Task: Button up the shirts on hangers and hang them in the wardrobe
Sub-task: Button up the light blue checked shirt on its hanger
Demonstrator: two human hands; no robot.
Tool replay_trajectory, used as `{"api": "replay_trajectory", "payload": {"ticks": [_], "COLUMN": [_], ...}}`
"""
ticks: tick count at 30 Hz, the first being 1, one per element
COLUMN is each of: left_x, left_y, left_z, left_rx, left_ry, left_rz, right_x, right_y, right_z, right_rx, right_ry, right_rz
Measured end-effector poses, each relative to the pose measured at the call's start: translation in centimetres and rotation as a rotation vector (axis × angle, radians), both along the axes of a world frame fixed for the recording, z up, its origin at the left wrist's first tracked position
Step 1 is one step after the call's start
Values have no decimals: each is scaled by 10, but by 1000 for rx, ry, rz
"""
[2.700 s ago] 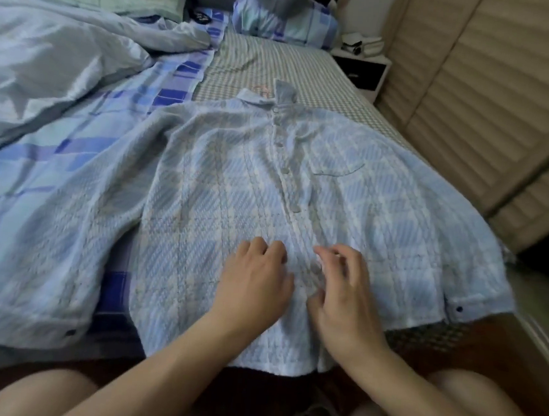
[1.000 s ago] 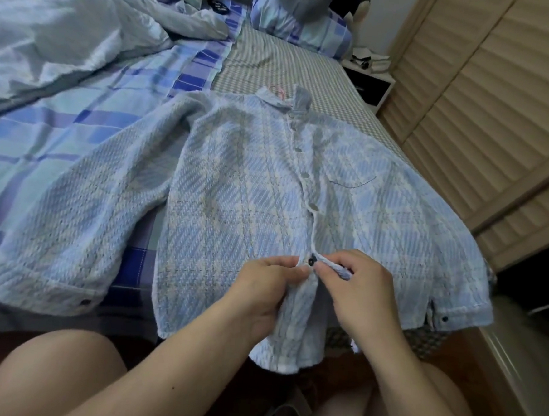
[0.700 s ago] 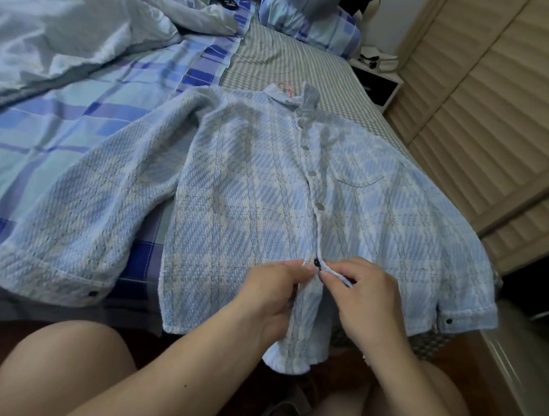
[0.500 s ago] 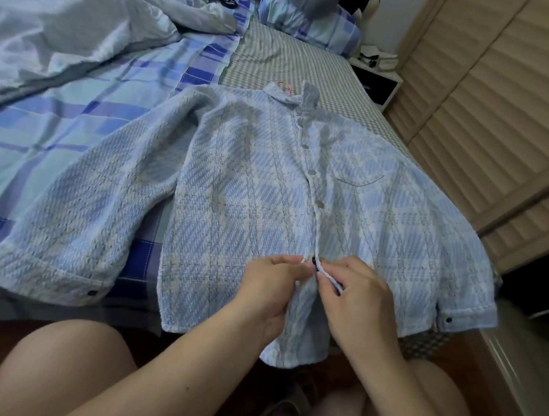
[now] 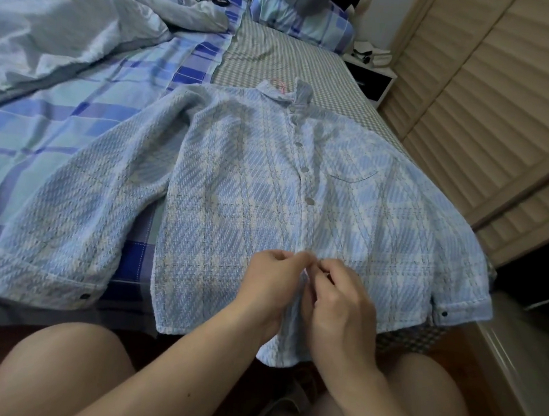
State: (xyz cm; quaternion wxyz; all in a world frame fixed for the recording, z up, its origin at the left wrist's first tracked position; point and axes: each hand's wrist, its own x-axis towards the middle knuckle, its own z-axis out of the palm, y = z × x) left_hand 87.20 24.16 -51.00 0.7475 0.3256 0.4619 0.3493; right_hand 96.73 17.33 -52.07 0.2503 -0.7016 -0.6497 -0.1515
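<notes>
A light blue plaid shirt (image 5: 235, 185) lies flat on the bed, front up, with its sleeves spread to both sides. A pink hanger (image 5: 279, 84) peeks out at the collar. Several buttons down the placket (image 5: 305, 169) are fastened. My left hand (image 5: 269, 284) pinches the left edge of the placket low on the shirt. My right hand (image 5: 338, 296) pinches the right edge, fingertips meeting those of the left. The button between them is hidden by my fingers.
A crumpled pale duvet (image 5: 58, 27) and a blue checked sheet (image 5: 77, 122) cover the left of the bed. A plaid pillow (image 5: 299, 18) lies at the head. A louvred wardrobe door (image 5: 488, 102) stands along the right, a nightstand (image 5: 370, 75) beyond it. My knees are below.
My hands went from lying flat on the hem to pinching the placket edges. The dark button seen between my fingers a moment ago is now covered as the fingertips press together.
</notes>
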Motion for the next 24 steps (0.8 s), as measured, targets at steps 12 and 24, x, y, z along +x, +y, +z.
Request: {"api": "replay_trajectory", "payload": {"ticks": [12,24], "left_x": [1,-5], "left_y": [8,15], "left_z": [-14,-12], "left_rx": [211,1339], "left_ry": [209,1195], "left_rz": [-31,-38], "right_x": [12,73], "right_y": [2,-13], "right_z": [0,13], "right_rx": [-159,-169], "right_ry": [977,811], "right_rz": [103,-57]}}
